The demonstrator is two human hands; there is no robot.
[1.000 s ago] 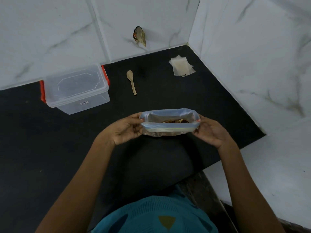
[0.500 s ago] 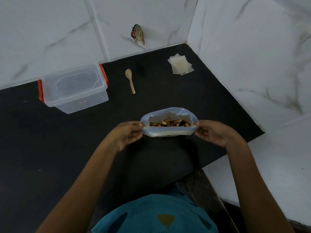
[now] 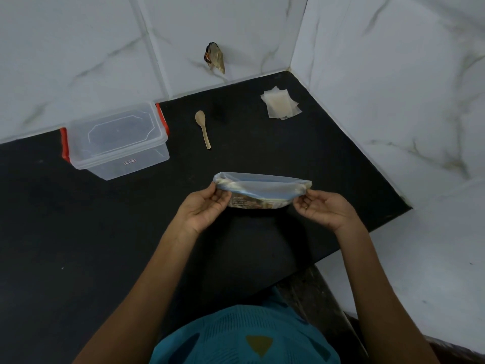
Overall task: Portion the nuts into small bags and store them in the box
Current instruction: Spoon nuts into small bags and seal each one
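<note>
I see the fingertips [image 3: 220, 191] of the left hand [image 3: 203, 210] pinching the left end of the clear zip-top plastic bag of mixed nuts [image 3: 262, 190]. The right hand [image 3: 325, 210] pinches the other end, and the bag's mouth is stretched flat between them. Faint print on the bag's front is too small for me to read. Both palms face up, forearms angled inward over the black countertop [image 3: 78, 232]. Far left stands the clear lidded plastic box with red clips [image 3: 116, 140]; its small sticker [image 3: 129, 161] is illegible. A pale wooden spoon [image 3: 202, 128] and a stack of small clear bags [image 3: 280, 106] lie beyond.
</note>
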